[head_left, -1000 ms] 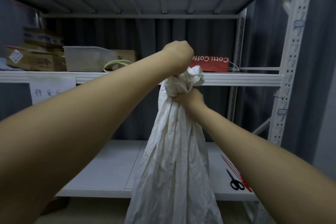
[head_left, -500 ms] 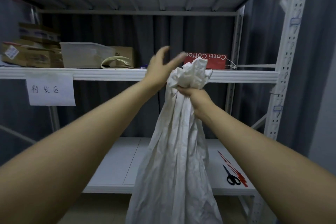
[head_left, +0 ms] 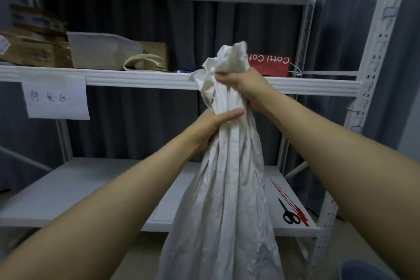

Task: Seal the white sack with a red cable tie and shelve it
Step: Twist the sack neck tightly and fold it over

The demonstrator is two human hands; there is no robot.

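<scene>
The white sack (head_left: 225,200) hangs in front of the shelving, its mouth bunched into a crumpled tuft at the top. My right hand (head_left: 244,85) grips the gathered neck just under the tuft. My left hand (head_left: 212,127) wraps the neck lower down, thumb across the cloth. Several red cable ties (head_left: 288,202) lie on the lower shelf (head_left: 91,188) at the right, behind the sack.
Black scissors (head_left: 288,212) lie beside the ties. The middle shelf (head_left: 136,77) carries cardboard boxes (head_left: 31,52), a translucent tray (head_left: 102,51) and a red paper bag (head_left: 270,65). A handwritten paper label (head_left: 55,98) hangs from its edge. Perforated uprights (head_left: 372,79) stand at the right.
My left hand let go of the sack's top, opened, then dropped and closed around the neck below my right hand. My right hand kept its grip, now higher up.
</scene>
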